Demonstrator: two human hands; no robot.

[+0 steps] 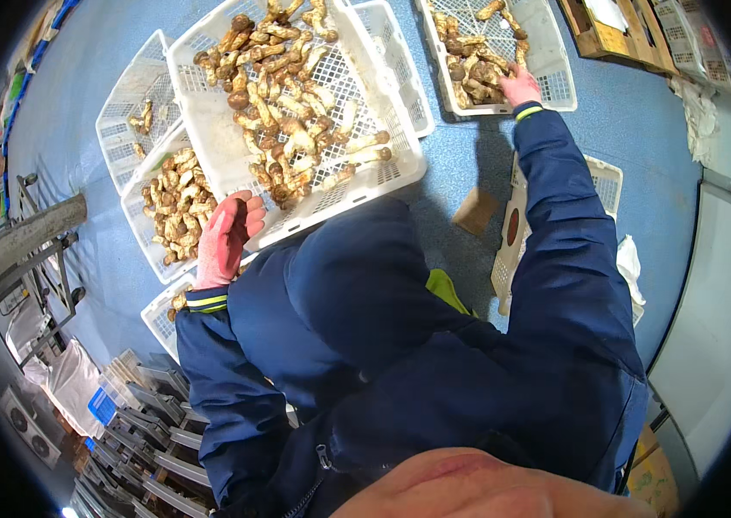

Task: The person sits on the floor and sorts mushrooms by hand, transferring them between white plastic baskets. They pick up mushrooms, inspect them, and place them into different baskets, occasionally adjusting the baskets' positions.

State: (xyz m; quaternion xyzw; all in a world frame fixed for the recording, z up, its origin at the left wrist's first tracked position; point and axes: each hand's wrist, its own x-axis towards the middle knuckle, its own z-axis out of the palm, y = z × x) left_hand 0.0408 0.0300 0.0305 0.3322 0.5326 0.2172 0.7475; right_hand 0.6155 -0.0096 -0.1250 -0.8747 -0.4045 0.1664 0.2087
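Note:
A large white plastic crate (pixel 365 78) stands before me with many brown-capped, pale-stemmed mushrooms (pixel 294 129) spread on its lattice bottom. At the crate's lower left corner is my left hand (pixel 226 236) in a pink and red glove, fingers slightly curled and nothing seen in them. My right hand (pixel 521 86), gloved too, reaches into another white crate (pixel 553 52) at the upper right. Its fingertips touch the mushrooms (pixel 479 74) there; whether they grip one is hidden. Left of the large crate, a smaller crate (pixel 145 239) holds a heap of mushrooms (pixel 178 201).
Beyond that heap lies a crate (pixel 106 123) with a few mushrooms. A wooden pallet (pixel 598 39) is at the upper right, a cardboard piece (pixel 475 210) on the blue floor (pixel 456 155), and a crate (pixel 605 181) under my right arm. A metal trolley (pixel 48 259) stands far left.

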